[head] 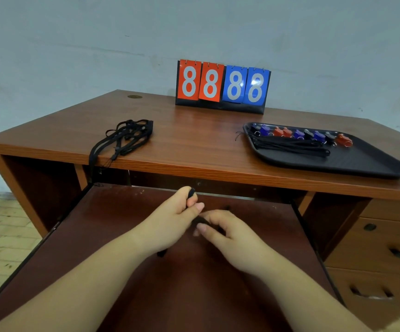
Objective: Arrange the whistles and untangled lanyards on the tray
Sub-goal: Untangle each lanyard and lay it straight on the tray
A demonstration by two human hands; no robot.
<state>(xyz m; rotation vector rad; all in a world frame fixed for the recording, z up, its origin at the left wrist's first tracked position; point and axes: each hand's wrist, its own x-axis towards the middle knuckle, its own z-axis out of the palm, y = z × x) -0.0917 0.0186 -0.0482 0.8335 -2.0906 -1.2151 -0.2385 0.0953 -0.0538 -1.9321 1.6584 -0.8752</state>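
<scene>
Both hands were low over the pulled-out keyboard shelf [254, 271], a dark reddish board below the table [194, 130] edge. Left hand [170, 219] was clenched on a black lanyard [191, 192]: a short loop poked out above the fist, another end showed below the wrist, the rest was hidden in the palm. Right hand [227, 232] pinched a dark bit of the same cord at its fingertips; that part was blurred and mostly covered, so I couldn't tell its shape or how the strand ran between the hands.

Tangled lanyards [127, 136] lay as a loose heap of thin black cord on the table's left front, long axis running from back right to front left, with one strand hanging over the edge.

Tray [361, 164], black, matte, rounded-rectangle plastic, sat on the right side, its near right corner overhanging the table edge. Whistles [299, 134] sat in a row along its far rim, blue, red and dark ones with small metal rings; exact count was hard to make out. Straightened lanyards [290, 146] lay bundled just in front of them, lengthwise left to right, cord ends spilling over the tray's left rim.

Flip scoreboard [222, 86] at the back read 88 red, 88 blue. Drawers [373, 259] on the right were cut off by the frame.
</scene>
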